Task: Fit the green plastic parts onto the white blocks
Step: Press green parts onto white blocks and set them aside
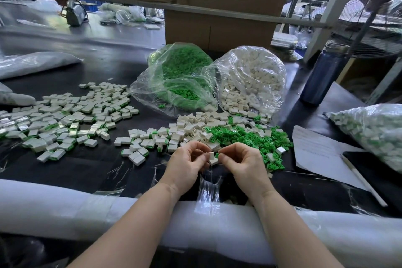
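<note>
The left hand (188, 160) pinches a white block (211, 155) just above the black table (91, 172), while the right hand (241, 161) pinches a green plastic part (216, 155) against it. If the part meets the block skewed, it may jam or spring from the fingertips into the loose green parts (245, 137) nearby.

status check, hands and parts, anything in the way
Left hand pinching white block. Right hand pinching green part against it. Loose green parts and blocks piled just beyond; nothing blocking.
</note>
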A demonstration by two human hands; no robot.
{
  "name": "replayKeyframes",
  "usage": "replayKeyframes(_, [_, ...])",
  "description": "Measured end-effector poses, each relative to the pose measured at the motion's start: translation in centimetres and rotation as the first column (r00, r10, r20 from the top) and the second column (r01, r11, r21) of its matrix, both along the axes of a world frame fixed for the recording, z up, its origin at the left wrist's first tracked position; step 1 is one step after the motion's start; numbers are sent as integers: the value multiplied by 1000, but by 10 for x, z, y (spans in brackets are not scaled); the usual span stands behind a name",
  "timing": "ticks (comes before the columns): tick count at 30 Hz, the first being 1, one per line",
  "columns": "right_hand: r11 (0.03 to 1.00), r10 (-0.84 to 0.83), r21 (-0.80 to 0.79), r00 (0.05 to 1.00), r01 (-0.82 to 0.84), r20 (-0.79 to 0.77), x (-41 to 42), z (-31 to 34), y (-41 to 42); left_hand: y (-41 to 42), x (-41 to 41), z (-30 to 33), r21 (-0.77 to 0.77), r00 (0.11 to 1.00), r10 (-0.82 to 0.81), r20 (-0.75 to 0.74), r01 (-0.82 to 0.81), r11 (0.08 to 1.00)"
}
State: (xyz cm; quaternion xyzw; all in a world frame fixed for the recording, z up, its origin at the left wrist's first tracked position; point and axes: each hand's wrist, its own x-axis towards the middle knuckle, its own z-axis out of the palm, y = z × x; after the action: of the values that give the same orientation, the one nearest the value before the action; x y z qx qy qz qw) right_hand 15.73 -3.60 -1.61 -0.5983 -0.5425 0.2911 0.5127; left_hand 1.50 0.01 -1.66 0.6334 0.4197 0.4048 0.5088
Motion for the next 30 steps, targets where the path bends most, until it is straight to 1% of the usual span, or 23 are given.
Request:
replayKeyframes(6, [1000,-8,27,1000,8,-16,1,-1,0,0,-2,-1,30,999,8,-32,-7,1000])
replayKeyframes(10, [999,-9,33,998,12,-70,1,-1,0,0,-1,-1,-3,999,21,30,-21,1000])
replayKeyframes(13, [999,-3,31,994,6,-111,3,-1,0,1,-1,-2,35,999,36,-16,-35,999])
replayKeyframes(15, [1000,10,28,992,-6,-128,3,-1,0,0,-1,-1,41,999,10,-36,-9,999])
replayKeyframes(19, [999,49,17,993,-47,-107,2,-1,0,-1,-1,1,30,999,-41,-4,41,999])
replayKeyframes(23, [998,53,21,996,-52,-71,1,-1,0,0,-2,1,8,998,-45,38,45,999])
replayKeyframes(26, [997,77,20,995,-76,-58,0,0,-1,0,-3,1,5,998,-53,41,52,999])
replayKeyframes(30, [994,104,-4,988,-106,-112,0,-1,-1,0,-3,0,-3,997,-51,57,51,999])
